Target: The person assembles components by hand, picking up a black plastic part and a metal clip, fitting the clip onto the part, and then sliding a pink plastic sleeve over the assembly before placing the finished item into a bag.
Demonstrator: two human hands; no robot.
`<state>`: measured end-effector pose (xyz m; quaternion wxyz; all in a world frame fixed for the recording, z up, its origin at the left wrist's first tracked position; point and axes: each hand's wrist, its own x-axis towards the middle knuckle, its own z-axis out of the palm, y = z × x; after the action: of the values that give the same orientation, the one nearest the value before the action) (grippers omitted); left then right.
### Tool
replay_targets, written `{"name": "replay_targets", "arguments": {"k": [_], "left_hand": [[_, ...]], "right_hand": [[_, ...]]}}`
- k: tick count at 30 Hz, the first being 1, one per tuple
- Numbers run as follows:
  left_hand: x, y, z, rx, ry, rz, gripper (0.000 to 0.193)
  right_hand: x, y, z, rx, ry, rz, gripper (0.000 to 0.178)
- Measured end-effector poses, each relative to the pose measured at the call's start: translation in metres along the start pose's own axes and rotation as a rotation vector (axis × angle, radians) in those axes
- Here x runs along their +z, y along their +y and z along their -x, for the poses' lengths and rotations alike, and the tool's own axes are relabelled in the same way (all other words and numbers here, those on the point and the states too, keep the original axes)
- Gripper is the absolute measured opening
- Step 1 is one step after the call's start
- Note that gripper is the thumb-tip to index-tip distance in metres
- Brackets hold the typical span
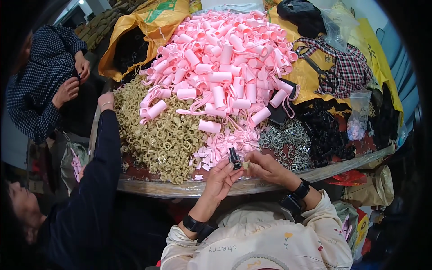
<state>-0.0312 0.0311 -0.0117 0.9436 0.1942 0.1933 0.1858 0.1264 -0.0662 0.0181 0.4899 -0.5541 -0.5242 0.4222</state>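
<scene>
Grip: left hand [221,177] closed in a pinch on a black part [234,158]; right hand [270,170], thumb and forefinger together, holds a tan piece [245,165] just beside it, both just inside the front table edge [180,188]; whether they touch, cannot tell
Left bag: grey bag [66,170], pink pieces inside
Orange sack: orange sack [166,21], mouth open, dark contents
Piles: tan rings [157,139], then pink tubes [220,77], crowd the hands; little room ahead
Right side: metal rings [288,143], black heap [321,135], clear bag [360,104] with small pale pieces; red tabletop [355,150] shows before the rim
</scene>
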Motion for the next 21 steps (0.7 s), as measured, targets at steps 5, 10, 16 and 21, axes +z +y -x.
{"name": "replay_targets", "arguments": {"k": [5, 10, 16, 21], "left_hand": [[0.006, 0.005, 0.008, 0.013, 0.004, -0.066, 0.025], [0.004, 0.004, 0.014, 0.041, 0.052, -0.190, 0.023], [0.000, 0.002, 0.022, 0.058, 0.054, -0.125, 0.023], [-0.007, -0.001, 0.023, 0.040, 0.077, -0.133, 0.023]], "right_hand": [[0.000, -0.015, 0.002, -0.086, 0.010, 0.323, 0.011], [0.001, -0.037, -0.007, -0.129, 0.068, 0.284, 0.007], [0.008, -0.043, -0.016, -0.189, -0.060, 0.343, 0.009], [0.011, -0.042, -0.017, -0.104, -0.083, 0.296, 0.010]]}}
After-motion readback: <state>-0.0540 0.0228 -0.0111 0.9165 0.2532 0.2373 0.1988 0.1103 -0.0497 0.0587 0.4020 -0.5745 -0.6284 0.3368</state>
